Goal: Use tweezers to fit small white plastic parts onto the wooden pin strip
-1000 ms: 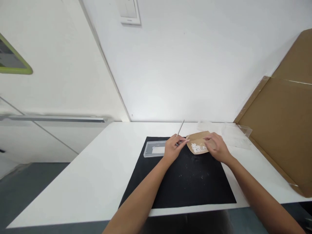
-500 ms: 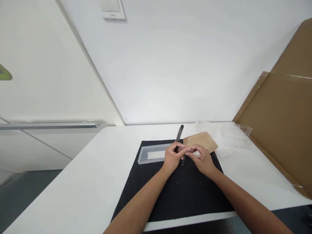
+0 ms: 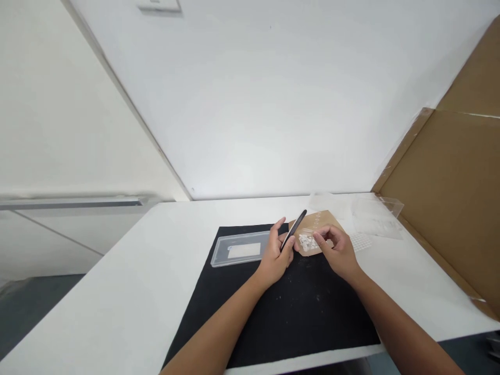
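My left hand (image 3: 276, 254) grips a thin dark tool like tweezers (image 3: 296, 232), which points up and to the right. My right hand (image 3: 338, 250) rests just right of it with fingers curled and pinched over a small heap of white bits (image 3: 308, 242). The bits lie on a brown card sheet (image 3: 315, 221) at the far edge of a black mat (image 3: 273, 302). Whether the right fingers hold anything is too small to see.
A clear flat plastic box (image 3: 239, 249) lies on the mat left of my hands. A white gridded piece (image 3: 361, 241) and clear plastic bags (image 3: 375, 214) lie at the right. A large cardboard sheet (image 3: 453, 192) leans against the wall on the right side of the white table (image 3: 128, 281).
My hands have parted after meeting over the mat. The right hand has gone back to the white bits on the brown card, and the tool in my left hand now tilts further right.
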### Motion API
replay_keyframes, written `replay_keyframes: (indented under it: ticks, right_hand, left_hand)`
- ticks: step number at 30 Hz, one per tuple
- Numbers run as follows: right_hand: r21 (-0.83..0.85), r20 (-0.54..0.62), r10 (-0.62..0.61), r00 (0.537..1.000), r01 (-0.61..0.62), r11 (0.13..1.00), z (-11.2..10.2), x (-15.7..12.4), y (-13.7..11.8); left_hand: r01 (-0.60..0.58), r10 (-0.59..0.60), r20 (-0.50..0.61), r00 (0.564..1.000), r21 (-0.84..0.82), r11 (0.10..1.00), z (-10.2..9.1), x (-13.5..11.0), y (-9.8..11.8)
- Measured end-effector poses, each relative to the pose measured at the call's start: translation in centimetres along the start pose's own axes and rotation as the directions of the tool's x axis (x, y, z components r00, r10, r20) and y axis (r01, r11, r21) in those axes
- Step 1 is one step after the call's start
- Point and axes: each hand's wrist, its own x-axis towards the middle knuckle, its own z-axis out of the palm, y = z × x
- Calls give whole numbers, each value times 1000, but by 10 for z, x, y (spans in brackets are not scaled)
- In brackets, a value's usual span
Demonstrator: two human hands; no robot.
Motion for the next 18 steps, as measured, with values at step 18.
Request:
replay_keyframes:
  ticks: [18]
  right_hand:
    - [-140,36,-252,967,254,957,14,-6,9]
  left_hand:
    - [93,-100,85,991,83,992,17,-10,-2]
